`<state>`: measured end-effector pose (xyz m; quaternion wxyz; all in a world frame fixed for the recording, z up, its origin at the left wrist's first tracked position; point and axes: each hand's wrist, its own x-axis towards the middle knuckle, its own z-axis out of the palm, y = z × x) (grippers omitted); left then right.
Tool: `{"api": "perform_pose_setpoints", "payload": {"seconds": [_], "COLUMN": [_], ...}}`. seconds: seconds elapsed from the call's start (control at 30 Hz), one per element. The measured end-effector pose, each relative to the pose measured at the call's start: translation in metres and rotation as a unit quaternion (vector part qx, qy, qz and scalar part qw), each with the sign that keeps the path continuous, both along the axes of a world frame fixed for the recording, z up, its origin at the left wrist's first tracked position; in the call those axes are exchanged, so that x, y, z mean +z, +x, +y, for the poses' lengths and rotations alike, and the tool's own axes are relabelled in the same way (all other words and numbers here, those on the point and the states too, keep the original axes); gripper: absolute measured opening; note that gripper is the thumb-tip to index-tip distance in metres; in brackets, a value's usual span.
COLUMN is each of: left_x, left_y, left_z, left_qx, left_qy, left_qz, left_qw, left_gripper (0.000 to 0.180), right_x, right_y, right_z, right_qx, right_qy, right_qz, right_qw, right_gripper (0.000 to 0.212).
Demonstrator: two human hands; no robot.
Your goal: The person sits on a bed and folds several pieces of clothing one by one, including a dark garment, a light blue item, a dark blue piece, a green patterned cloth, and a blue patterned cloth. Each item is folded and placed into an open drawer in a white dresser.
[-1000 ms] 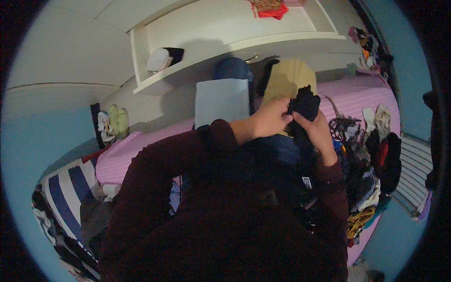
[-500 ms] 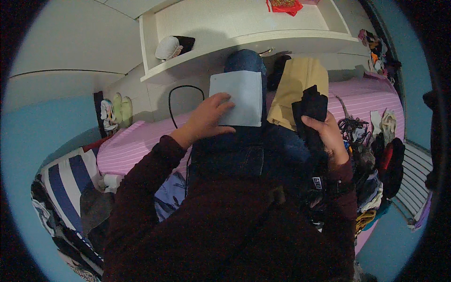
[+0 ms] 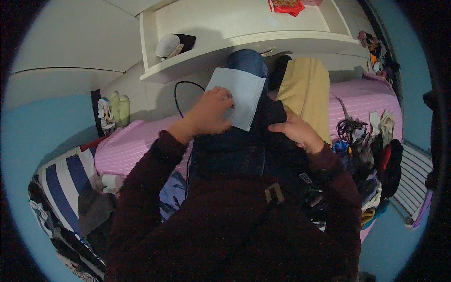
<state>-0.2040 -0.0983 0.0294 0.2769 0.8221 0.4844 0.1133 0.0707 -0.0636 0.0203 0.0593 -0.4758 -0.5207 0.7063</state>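
Observation:
A flat, pale blue-white pouch (image 3: 246,94) lies tilted on my left thigh, over the blue jeans (image 3: 246,58). My left hand (image 3: 209,113) rests on its left part with fingers slightly bent and the thumb apart from them. My right hand (image 3: 300,131) grips a bunched black cloth (image 3: 273,112) between thumb and fingers, just right of the pouch. What kind of garment the cloth is, I cannot tell. A folded yellow cloth (image 3: 307,87) is laid along my right thigh, beyond the right hand.
Ahead stands an open white drawer (image 3: 225,40) with a white-and-black cloth bundle (image 3: 173,46) and a red bag (image 3: 287,7) in it. Pink striped bedding (image 3: 124,150) spreads to both sides. Tangled cords and clothes (image 3: 357,136) pile up at right. A black cable (image 3: 177,96) loops at left.
My right hand has carried the black cloth left, off the yellow cloth and toward the pouch. The pouch has turned clockwise under my left hand. The yellow cloth now lies straighter.

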Motion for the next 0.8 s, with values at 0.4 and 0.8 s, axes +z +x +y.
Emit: {"api": "perform_pose_setpoints", "payload": {"seconds": [0.4, 0.8], "left_x": [-0.026, -0.010], "left_y": [0.079, 0.062], "left_z": [0.007, -0.002], "left_qx": [0.167, 0.264], "left_qy": [0.028, -0.082], "left_qz": [0.122, -0.116], "left_qw": [0.978, 0.954], "left_gripper": [0.026, 0.020], "right_x": [0.023, 0.014], "right_y": [-0.005, -0.041], "right_z": [0.003, 0.004], "right_qx": [-0.142, -0.186], "right_qy": [-0.186, -0.216], "right_qz": [0.050, 0.172], "right_qw": [0.971, 0.943], "right_gripper": [0.045, 0.030]}}
